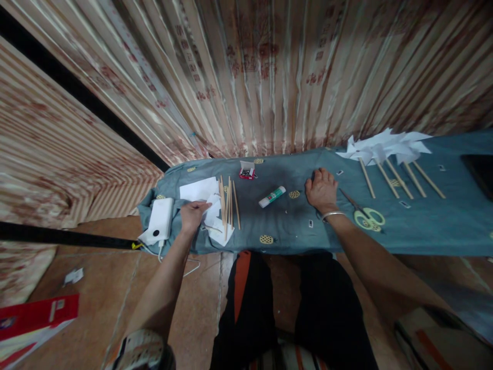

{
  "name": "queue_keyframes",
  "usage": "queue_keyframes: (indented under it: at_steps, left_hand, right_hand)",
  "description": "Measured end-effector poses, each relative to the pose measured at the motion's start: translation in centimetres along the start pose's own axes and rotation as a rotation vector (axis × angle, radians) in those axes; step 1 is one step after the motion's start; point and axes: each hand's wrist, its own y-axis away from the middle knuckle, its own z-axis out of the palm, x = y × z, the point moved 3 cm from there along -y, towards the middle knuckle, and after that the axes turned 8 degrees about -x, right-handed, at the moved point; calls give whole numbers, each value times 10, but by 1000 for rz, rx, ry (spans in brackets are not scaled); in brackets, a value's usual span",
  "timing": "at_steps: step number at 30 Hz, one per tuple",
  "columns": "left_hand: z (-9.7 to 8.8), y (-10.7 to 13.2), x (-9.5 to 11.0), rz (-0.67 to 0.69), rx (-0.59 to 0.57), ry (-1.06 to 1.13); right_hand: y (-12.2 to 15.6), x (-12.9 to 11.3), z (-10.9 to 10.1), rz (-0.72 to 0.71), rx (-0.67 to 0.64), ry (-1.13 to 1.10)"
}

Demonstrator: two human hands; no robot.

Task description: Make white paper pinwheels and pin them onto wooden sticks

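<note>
Right hand [322, 190] near blurry-labelled glue stick [272, 197]

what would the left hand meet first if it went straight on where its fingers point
Most likely the loose white paper scraps, with the wooden sticks just beyond; its height above them is unclear.

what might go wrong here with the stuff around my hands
The scissors lie with their tips toward your right hand, so sliding it sideways could bring it against them. The small red box has its lid up, so a knock might spill its contents. Loose wooden sticks lie by the paper scraps at your left hand, so tugging paper may roll or drag them.
</note>
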Motion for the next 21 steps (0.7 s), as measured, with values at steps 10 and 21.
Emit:
queue_keyframes:
  at_steps: [10, 21]
  left_hand:
    - [-1, 0, -4, -11, -53, 52]
    - [3, 2, -3, -96, -19, 109]
  right_hand:
    - [0, 2, 2, 1, 2, 19]
    - [-1, 2, 3, -14, 15, -23]
